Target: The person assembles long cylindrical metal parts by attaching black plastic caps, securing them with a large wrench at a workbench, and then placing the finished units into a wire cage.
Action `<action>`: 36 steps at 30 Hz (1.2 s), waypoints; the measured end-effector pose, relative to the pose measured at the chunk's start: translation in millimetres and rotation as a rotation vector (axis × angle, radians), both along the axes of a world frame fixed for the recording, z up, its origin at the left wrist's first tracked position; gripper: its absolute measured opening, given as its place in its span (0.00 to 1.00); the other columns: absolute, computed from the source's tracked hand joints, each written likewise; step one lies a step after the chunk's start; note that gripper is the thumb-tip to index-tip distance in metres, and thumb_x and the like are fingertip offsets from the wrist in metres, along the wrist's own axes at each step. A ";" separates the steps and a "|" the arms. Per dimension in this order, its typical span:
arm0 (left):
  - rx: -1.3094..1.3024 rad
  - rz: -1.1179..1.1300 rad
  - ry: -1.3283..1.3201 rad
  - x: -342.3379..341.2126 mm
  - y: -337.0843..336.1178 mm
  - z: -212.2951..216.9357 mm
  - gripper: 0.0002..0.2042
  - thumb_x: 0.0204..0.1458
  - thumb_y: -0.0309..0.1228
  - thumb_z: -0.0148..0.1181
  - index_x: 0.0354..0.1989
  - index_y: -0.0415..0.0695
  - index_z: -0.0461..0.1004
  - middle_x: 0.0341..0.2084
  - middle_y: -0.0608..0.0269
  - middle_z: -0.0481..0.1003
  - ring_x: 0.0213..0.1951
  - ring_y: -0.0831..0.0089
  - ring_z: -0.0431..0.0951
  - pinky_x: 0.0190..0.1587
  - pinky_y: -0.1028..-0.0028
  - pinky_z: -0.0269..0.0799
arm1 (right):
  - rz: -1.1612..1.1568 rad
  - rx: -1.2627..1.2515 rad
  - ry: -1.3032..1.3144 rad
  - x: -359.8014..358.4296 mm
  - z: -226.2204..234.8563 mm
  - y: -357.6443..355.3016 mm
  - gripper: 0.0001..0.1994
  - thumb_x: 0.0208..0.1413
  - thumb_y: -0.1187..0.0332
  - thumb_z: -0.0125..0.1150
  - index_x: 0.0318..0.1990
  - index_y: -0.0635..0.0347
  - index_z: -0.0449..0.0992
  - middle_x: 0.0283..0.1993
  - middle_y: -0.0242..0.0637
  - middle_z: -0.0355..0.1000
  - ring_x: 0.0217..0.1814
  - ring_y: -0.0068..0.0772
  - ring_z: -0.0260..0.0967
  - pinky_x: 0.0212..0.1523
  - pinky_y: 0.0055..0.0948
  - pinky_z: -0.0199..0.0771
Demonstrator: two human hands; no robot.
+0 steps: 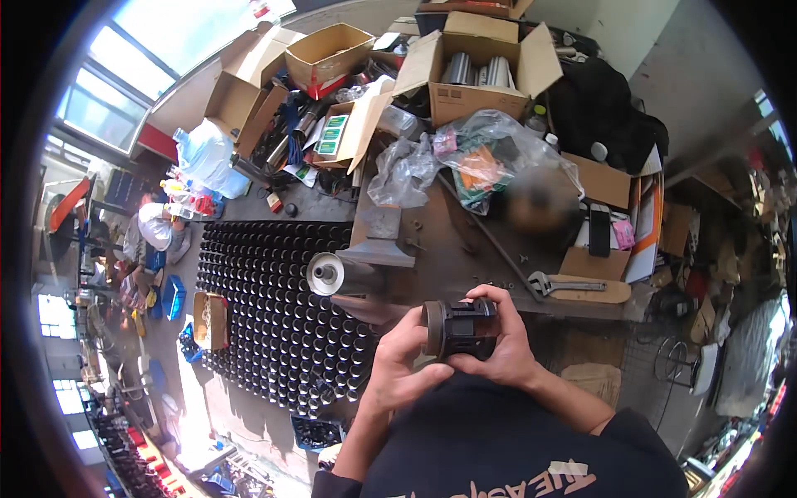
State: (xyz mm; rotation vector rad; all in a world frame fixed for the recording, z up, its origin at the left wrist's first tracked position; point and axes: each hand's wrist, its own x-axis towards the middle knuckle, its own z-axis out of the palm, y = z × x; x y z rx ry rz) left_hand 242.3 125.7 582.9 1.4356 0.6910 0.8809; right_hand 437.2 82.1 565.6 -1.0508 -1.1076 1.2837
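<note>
While the left hand curled its fingers around one end of a black cylindrical part, the right hand pinched the other between thumb and fingers, before the dark shirt, apparently just off the workbench.

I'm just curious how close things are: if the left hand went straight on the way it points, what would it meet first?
The dark cylindrical part, which the left hand seems to touch at its left end. Depth beyond is hard to judge.
</note>
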 end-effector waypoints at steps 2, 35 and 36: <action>0.014 -0.038 0.009 5.8 -1.4 2.5 0.17 0.48 0.32 0.71 0.42 0.34 0.78 0.54 0.45 0.73 0.55 0.55 0.75 0.59 0.62 0.69 | -0.056 0.076 -0.060 1.0 0.9 -8.5 0.43 0.40 0.75 0.82 0.64 0.58 0.59 0.55 0.39 0.70 0.54 0.28 0.75 0.52 0.33 0.81; -0.369 -0.211 -0.347 -3.9 -4.9 12.0 0.25 0.49 0.44 0.64 0.44 0.30 0.76 0.64 0.38 0.60 0.57 0.56 0.71 0.60 0.61 0.69 | -0.371 0.705 -0.588 -35.7 -12.4 -22.5 0.38 0.34 0.57 0.88 0.46 0.54 0.63 0.57 0.55 0.65 0.38 0.32 0.72 0.28 0.25 0.74; -0.372 -0.208 -0.352 -4.2 -5.8 10.3 0.27 0.49 0.45 0.64 0.46 0.29 0.76 0.64 0.39 0.60 0.57 0.57 0.72 0.60 0.61 0.68 | -0.368 0.704 -0.593 -35.3 -12.5 -22.6 0.38 0.33 0.57 0.88 0.46 0.54 0.63 0.57 0.55 0.65 0.38 0.32 0.72 0.28 0.26 0.74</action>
